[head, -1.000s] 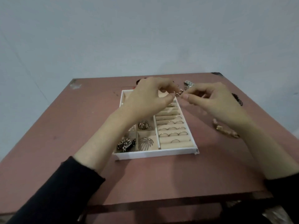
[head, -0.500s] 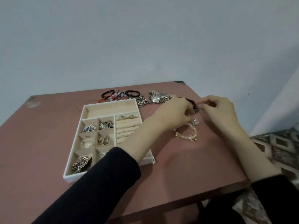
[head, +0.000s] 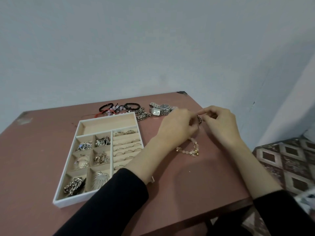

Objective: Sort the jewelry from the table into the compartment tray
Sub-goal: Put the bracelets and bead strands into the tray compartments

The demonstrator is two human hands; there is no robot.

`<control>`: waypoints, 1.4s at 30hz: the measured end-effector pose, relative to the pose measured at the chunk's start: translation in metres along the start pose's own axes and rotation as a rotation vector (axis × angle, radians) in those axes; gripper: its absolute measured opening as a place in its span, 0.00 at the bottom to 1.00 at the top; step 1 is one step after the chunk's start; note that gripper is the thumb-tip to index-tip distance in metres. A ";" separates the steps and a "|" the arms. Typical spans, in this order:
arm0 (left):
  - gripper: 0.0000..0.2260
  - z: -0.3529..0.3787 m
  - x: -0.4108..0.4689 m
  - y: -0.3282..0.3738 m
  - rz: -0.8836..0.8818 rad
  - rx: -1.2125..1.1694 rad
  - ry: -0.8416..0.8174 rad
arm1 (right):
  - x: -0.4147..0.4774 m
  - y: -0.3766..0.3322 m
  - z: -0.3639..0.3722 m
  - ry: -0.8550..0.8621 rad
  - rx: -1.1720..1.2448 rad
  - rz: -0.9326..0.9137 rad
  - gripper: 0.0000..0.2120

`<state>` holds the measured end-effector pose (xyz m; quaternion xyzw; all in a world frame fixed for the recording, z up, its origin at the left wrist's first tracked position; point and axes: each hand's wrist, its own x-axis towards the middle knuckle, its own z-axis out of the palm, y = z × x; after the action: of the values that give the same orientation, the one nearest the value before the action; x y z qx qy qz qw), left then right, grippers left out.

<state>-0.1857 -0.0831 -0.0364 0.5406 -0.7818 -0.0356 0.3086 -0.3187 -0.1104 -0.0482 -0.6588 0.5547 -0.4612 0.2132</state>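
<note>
A white compartment tray (head: 68,199) lies on the left of the pink table (head: 187,184), with brooches, chains and rings in its cells and its long top cell bare. My left hand (head: 177,126) and my right hand (head: 219,123) meet to the right of the tray. Between their fingertips they pinch a small dark beaded piece (head: 199,119). A pink beaded bracelet (head: 191,149) rests on the table just below the hands.
Two silver watches (head: 161,109), a metal chain bracelet (head: 142,114) and several cord and bead bracelets (head: 117,108) lie behind the tray. The table's right edge is close, with patterned fabric (head: 286,160) beyond it. A wall stands behind.
My view has swung right, so the tray now sits at the left. Both hands left the tray area and came together over the table's right side around the dark beaded piece.
</note>
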 end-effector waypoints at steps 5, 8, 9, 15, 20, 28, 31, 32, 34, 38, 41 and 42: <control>0.05 -0.030 0.001 -0.014 -0.148 -0.153 0.201 | -0.003 -0.002 0.008 -0.222 -0.255 -0.253 0.19; 0.05 -0.046 -0.004 -0.020 -0.189 -0.203 0.224 | -0.004 0.003 0.009 -0.366 -0.357 -0.352 0.20; 0.05 -0.051 -0.007 -0.022 -0.201 -0.197 0.221 | -0.003 0.004 0.008 -0.381 -0.375 -0.374 0.17; 0.04 -0.084 -0.033 -0.036 -0.258 -0.217 0.227 | 0.002 -0.001 0.008 -0.418 -0.497 -0.502 0.03; 0.04 -0.120 -0.072 -0.050 -0.329 -0.228 0.222 | 0.002 -0.022 0.022 -0.320 -0.229 -0.378 0.03; 0.03 -0.156 -0.130 -0.057 -0.339 -0.090 0.022 | -0.032 -0.104 0.060 -0.442 0.527 -0.170 0.04; 0.02 -0.160 -0.145 -0.057 -0.305 -0.033 -0.081 | -0.047 -0.120 0.076 -0.500 0.548 -0.176 0.03; 0.02 -0.160 -0.150 -0.057 -0.300 -0.035 -0.111 | -0.051 -0.123 0.081 -0.513 0.547 -0.183 0.03; 0.02 -0.159 -0.157 -0.057 -0.277 -0.043 -0.157 | -0.057 -0.127 0.087 -0.524 0.550 -0.190 0.03; 0.02 -0.153 -0.164 -0.062 -0.220 -0.031 -0.214 | -0.063 -0.131 0.093 -0.534 0.549 -0.191 0.04; 0.02 -0.150 -0.166 -0.065 -0.206 -0.045 -0.245 | -0.064 -0.133 0.094 -0.547 0.537 -0.200 0.04; 0.02 -0.149 -0.166 -0.067 -0.204 -0.038 -0.250 | -0.064 -0.133 0.094 -0.554 0.531 -0.200 0.04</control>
<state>-0.0158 0.0748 -0.0158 0.6028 -0.7542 -0.1485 0.2140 -0.1655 -0.0338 -0.0118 -0.7311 0.2704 -0.4119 0.4719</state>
